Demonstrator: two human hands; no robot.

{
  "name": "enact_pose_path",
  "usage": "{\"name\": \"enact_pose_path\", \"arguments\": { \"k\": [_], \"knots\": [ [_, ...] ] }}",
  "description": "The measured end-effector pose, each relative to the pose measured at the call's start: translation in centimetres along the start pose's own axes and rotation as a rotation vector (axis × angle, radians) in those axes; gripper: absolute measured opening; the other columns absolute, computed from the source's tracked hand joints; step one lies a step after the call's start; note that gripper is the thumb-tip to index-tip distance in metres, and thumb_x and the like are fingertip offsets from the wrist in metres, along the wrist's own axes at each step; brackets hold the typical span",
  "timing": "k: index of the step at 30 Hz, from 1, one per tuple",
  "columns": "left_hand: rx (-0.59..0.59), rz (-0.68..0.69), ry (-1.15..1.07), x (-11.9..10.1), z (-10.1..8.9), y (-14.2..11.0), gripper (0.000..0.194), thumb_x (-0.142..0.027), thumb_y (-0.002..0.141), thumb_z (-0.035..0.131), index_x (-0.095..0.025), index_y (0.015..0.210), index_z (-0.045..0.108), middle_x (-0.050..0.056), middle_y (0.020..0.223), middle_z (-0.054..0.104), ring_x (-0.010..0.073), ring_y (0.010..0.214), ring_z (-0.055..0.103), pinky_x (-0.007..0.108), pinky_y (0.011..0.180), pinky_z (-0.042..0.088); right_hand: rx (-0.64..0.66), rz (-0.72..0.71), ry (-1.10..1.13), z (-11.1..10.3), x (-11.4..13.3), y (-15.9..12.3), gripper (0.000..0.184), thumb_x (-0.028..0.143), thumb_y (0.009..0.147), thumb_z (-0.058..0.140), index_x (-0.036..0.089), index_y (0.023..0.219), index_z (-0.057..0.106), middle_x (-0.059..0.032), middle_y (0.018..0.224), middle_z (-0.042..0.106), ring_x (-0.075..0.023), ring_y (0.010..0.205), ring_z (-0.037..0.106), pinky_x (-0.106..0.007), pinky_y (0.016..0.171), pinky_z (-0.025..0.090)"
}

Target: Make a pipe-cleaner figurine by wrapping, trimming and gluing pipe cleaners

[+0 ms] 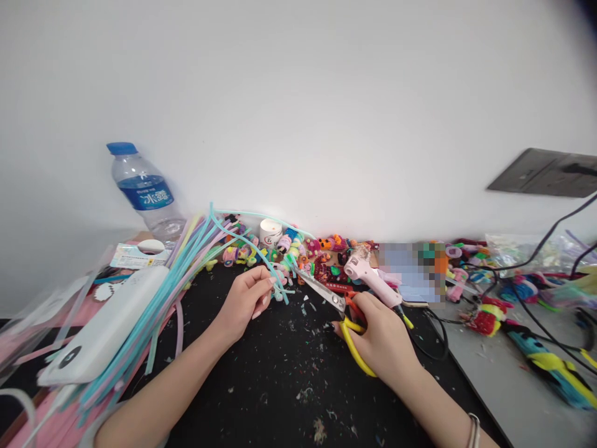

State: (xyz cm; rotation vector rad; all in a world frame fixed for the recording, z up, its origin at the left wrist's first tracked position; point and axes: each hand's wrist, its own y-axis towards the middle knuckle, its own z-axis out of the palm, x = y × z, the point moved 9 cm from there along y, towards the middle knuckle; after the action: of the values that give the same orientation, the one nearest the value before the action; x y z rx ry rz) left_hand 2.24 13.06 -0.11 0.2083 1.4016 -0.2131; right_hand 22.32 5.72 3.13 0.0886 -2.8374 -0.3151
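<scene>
"In the head view, what is held on the left?"
"By the left hand [249, 298], a thin light-blue fuzzy pipe cleaner [242, 238] is pinched between thumb and curled fingers, above the far part of the black counter [261, 386]."
"And on the right?"
"The metal scissors with yellow and red handles [329, 295] are gripped by the right hand [382, 342], with the blades pointed far and left."
"Is the pipe cleaner touched by the blades?"
"That cannot be told."
"What is placed farther left?"
"A bundle of pastel fuzzy stems [153, 323] is laid beside a white rectangular device [107, 323]; beyond them a clear plastic bottle with a blue cap [149, 193] is seen."
"And at the far side?"
"A small white printed paper cup [270, 233] is surrounded by colourful fuzzy figures, and a pale-pink glue gun [373, 280] is set just beyond the right hand."
</scene>
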Motion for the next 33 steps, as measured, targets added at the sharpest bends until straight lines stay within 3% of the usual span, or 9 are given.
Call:
{"name": "enact_pose_path", "arguments": {
  "k": [5, 10, 16, 20, 25, 29, 33],
  "knots": [
    [0.013, 0.013, 0.113, -0.4, 0.3, -0.3, 0.028, -0.033, 0.083, 0.053, -0.017, 0.062, 0.043, -0.008, 0.045, 0.04, 0.0029, 0.034, 0.028, 0.017, 0.035, 0.019, -0.01, 0.041, 0.153, 0.1, -0.2, 0.0, 0.028, 0.04, 0.074, 0.059, 0.021, 0.07, 0.038, 0.0006, 0.071, 0.05, -0.015, 0.06, 0.045, -0.025, 0.053, 0.032],
    [0.115, 0.098, 0.357, -1.1, 1.9, -0.9, 0.025, -0.036, 0.084, 0.051, -0.016, 0.07, 0.056, -0.003, 0.058, 0.052, 0.0046, 0.039, 0.036, 0.019, 0.04, 0.028, 0.027, 0.08, 0.444, 1.5, -0.4, 0.0, 0.019, 0.031, 0.074, 0.057, 0.02, 0.069, 0.043, 0.0018, 0.065, 0.049, -0.0132, 0.058, 0.045, -0.023, 0.052, 0.035],
    [0.161, 0.211, 0.551, -1.8, 3.5, -1.7, 0.024, -0.033, 0.083, 0.053, -0.018, 0.066, 0.062, -0.001, 0.055, 0.055, 0.0093, 0.044, 0.042, 0.021, 0.044, 0.031, 0.079, 0.093, 0.707, 2.4, 0.3, -0.3, 0.01, 0.027, 0.076, 0.05, 0.019, 0.075, 0.045, 0.0005, 0.07, 0.053, -0.0128, 0.062, 0.049, -0.022, 0.053, 0.038],
    [0.037, 0.268, 0.574, -2.5, 2.7, -1.8, 0.023, -0.031, 0.084, 0.051, -0.018, 0.068, 0.062, -0.001, 0.058, 0.057, 0.009, 0.045, 0.043, 0.021, 0.046, 0.032, 0.069, 0.066, 0.417, 1.5, 0.7, -0.4, 0.016, 0.029, 0.073, 0.055, 0.02, 0.069, 0.042, 0.002, 0.063, 0.05, -0.0131, 0.057, 0.046, -0.023, 0.05, 0.033],
    [-0.151, 0.21, 0.487, -2.5, 0.6, -1.6, 0.018, -0.032, 0.084, 0.051, -0.018, 0.08, 0.06, -0.002, 0.063, 0.061, 0.0072, 0.039, 0.042, 0.02, 0.043, 0.034, -0.009, 0.063, 0.122, 0.2, 0.3, -0.4, 0.024, 0.034, 0.072, 0.057, 0.02, 0.087, 0.044, -0.0038, 0.081, 0.058, -0.0199, 0.068, 0.055, -0.027, 0.057, 0.039],
    [-0.162, 0.221, 0.495, -2.4, 0.5, -1.7, 0.016, -0.032, 0.085, 0.05, -0.018, 0.084, 0.059, -0.002, 0.065, 0.062, 0.0074, 0.04, 0.045, 0.02, 0.044, 0.036, 0.013, 0.028, 0.025, 0.5, 0.4, -0.3, 0.023, 0.039, 0.076, 0.055, 0.021, 0.087, 0.045, -0.0052, 0.089, 0.058, -0.0219, 0.074, 0.058, -0.028, 0.058, 0.04],
    [-0.121, 0.246, 0.501, -2.4, 0.9, -1.7, 0.016, -0.029, 0.087, 0.047, -0.018, 0.086, 0.058, -0.006, 0.048, 0.051, 0.0098, 0.041, 0.048, 0.021, 0.048, 0.038, 0.048, -0.007, 0.003, 0.9, 0.9, -0.3, 0.025, 0.041, 0.074, 0.06, 0.021, 0.085, 0.049, -0.0034, 0.088, 0.059, -0.0213, 0.074, 0.059, -0.027, 0.058, 0.039]
  ]
}}
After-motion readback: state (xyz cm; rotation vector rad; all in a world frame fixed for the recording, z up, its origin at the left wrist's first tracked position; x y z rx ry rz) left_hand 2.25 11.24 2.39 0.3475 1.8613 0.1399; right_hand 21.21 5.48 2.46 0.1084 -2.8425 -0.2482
